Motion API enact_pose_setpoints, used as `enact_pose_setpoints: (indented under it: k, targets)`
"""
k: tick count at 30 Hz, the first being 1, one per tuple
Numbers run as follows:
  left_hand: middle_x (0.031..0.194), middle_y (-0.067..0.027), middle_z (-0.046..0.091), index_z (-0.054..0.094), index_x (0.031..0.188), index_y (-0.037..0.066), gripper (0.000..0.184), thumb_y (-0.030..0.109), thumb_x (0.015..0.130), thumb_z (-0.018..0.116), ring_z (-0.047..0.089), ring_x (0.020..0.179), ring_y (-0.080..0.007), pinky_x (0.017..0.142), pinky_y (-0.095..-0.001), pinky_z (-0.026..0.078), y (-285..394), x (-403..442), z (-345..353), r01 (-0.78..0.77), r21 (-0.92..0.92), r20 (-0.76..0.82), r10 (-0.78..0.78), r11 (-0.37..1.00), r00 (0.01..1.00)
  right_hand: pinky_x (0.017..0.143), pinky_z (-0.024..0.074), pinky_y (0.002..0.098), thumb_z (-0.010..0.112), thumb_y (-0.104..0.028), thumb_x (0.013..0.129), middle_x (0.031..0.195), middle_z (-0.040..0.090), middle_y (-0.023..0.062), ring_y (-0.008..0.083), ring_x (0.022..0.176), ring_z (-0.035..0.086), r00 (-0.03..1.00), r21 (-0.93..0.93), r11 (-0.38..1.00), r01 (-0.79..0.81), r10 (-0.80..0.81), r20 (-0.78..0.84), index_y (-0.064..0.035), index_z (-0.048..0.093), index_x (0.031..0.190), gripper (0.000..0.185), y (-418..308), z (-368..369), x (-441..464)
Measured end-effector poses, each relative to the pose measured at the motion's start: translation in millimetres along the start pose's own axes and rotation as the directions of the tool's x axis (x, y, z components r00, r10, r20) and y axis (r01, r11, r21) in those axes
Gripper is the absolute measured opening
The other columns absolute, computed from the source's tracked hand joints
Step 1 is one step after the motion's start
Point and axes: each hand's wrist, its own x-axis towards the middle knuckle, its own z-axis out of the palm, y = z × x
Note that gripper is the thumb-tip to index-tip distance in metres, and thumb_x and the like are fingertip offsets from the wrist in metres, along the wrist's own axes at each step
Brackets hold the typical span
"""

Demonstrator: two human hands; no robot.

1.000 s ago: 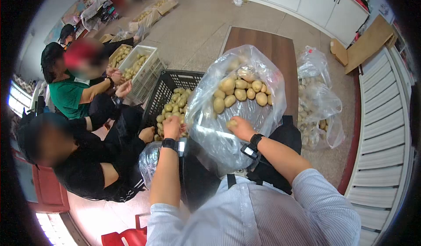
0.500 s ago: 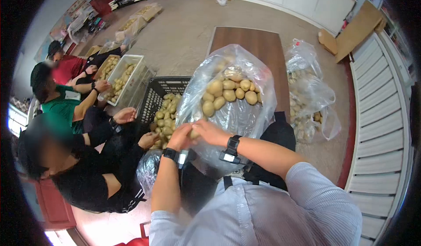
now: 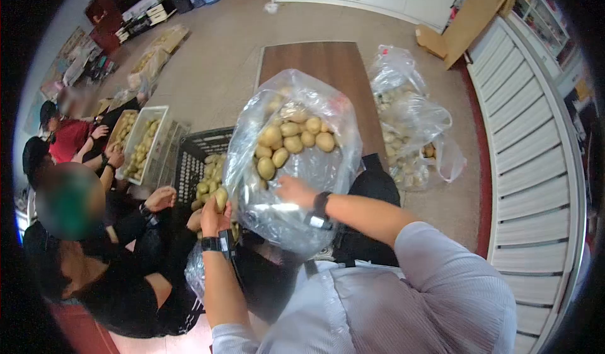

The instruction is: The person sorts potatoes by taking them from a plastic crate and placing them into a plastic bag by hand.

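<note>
My left hand (image 3: 215, 218) is closed around a potato (image 3: 220, 197) at the near edge of the black crate (image 3: 196, 143). Inside that crate lies a pile of yellow-brown potatoes (image 3: 211, 176). My right hand (image 3: 295, 192) reaches over the near part of a large clear plastic bag (image 3: 283, 218), its fingers apart with no potato visible in them. Several potatoes (image 3: 292, 144) are gathered in the far part of the bag, which stands wide at the top in front of me.
A brown board (image 3: 321, 61) lies beyond the bag. Filled clear bags (image 3: 403, 124) stand on the floor to the right, near a white slatted panel (image 3: 535, 165). Co-workers sit at left beside a white crate (image 3: 161, 117) of potatoes; one person's hand (image 3: 161, 199) is close to the black crate.
My hands were together at the bag's near-left rim. Now the left has moved left to the crate with a potato, and the right has moved inward over the bag. The view has turned right.
</note>
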Motion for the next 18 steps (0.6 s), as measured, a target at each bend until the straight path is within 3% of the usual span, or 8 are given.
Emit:
enact_pose_setpoints:
  k: [3,5,7,10,11,14,16,18]
  targets:
    - [0.119,-0.0123,0.057,0.051,0.119,0.0,0.03,0.018,0.096,0.054,0.057,0.106,-0.0244,0.086,-0.0393,0.057,20,-15,7,-0.03,-0.128,-0.217,0.001,0.991,0.976,0.082,0.0479,0.0453,0.063,-0.03,0.083,0.103,0.063,0.027,0.0409,0.097,0.061,0.976,0.023,0.976,-0.216,0.217,-0.026,0.0035,0.061,0.105,0.04,32,-37,19]
    - [0.125,-0.0152,0.052,0.048,0.123,-0.003,0.032,0.014,0.096,0.051,0.057,0.107,-0.0269,0.083,-0.0409,0.058,25,-9,-8,-0.031,-0.127,-0.219,0.002,0.991,0.976,0.073,0.0495,0.0445,0.059,-0.021,0.08,0.084,0.066,0.022,0.0379,0.08,0.064,0.963,-0.162,0.976,-0.144,0.1,-0.25,0.0014,0.064,0.087,0.024,12,-73,19]
    - [0.127,-0.0162,0.05,0.047,0.124,-0.003,0.033,0.013,0.096,0.05,0.056,0.108,-0.0287,0.082,-0.0405,0.059,25,-3,-18,-0.03,-0.097,-0.262,0.003,0.995,0.965,0.076,0.0493,0.0462,0.059,-0.018,0.077,0.089,0.065,0.0228,0.0387,0.084,0.062,0.849,-0.126,0.977,-0.17,0.08,-0.523,0.0022,0.063,0.083,0.021,26,-84,30]
    - [0.129,-0.0177,0.048,0.046,0.126,-0.004,0.033,0.012,0.097,0.048,0.056,0.107,-0.0317,0.079,-0.0395,0.059,30,-7,-11,0.023,-0.053,-0.338,-0.04,0.998,0.94,0.083,0.0481,0.0476,0.06,-0.016,0.076,0.095,0.063,0.023,0.0408,0.092,0.06,0.841,-0.406,0.891,-0.203,-0.054,-0.538,0.0026,0.063,0.089,0.023,30,-108,38]
    - [0.128,-0.0181,0.048,0.046,0.126,-0.004,0.033,0.011,0.097,0.046,0.057,0.106,-0.0328,0.078,-0.039,0.059,33,-13,-6,0.07,-0.043,-0.372,-0.081,0.997,0.925,0.083,0.0481,0.0476,0.06,-0.016,0.076,0.095,0.063,0.023,0.0408,0.092,0.06,0.845,-0.403,0.894,-0.195,-0.055,-0.531,0.0026,0.063,0.089,0.023,29,-109,39]
    - [0.125,-0.0179,0.051,0.047,0.129,0.0,0.035,0.009,0.095,0.044,0.06,0.098,-0.0295,0.07,-0.0356,0.057,29,-12,-14,0.043,0.036,-0.349,-0.028,0.998,0.937,0.098,0.0404,0.0468,0.056,-0.014,0.08,0.124,0.051,0.0234,0.0413,0.118,0.046,0.877,-0.35,0.867,-0.355,0.178,-0.447,0.0013,0.058,0.111,0.035,24,-114,40]
    - [0.125,-0.0176,0.051,0.047,0.131,0.001,0.037,0.008,0.095,0.043,0.06,0.097,-0.0283,0.068,-0.0342,0.057,28,-7,-25,0.043,0.058,-0.358,-0.019,0.997,0.934,0.095,0.042,0.0471,0.059,-0.015,0.077,0.116,0.054,0.0236,0.0414,0.112,0.05,0.862,-0.388,0.863,-0.323,0.099,-0.498,0.0016,0.059,0.104,0.031,33,-107,39]
    - [0.119,-0.0124,0.058,0.062,0.116,0.006,0.037,0.002,0.088,0.04,0.061,0.101,-0.032,0.07,-0.0373,0.059,19,19,-55,0.05,0.137,-0.19,-0.024,0.989,0.982,0.093,0.0428,0.0466,0.062,-0.016,0.075,0.111,0.055,0.0228,0.0409,0.108,0.052,0.853,-0.436,0.844,-0.311,0.045,-0.519,0.0014,0.057,0.1,0.031,41,-106,40]
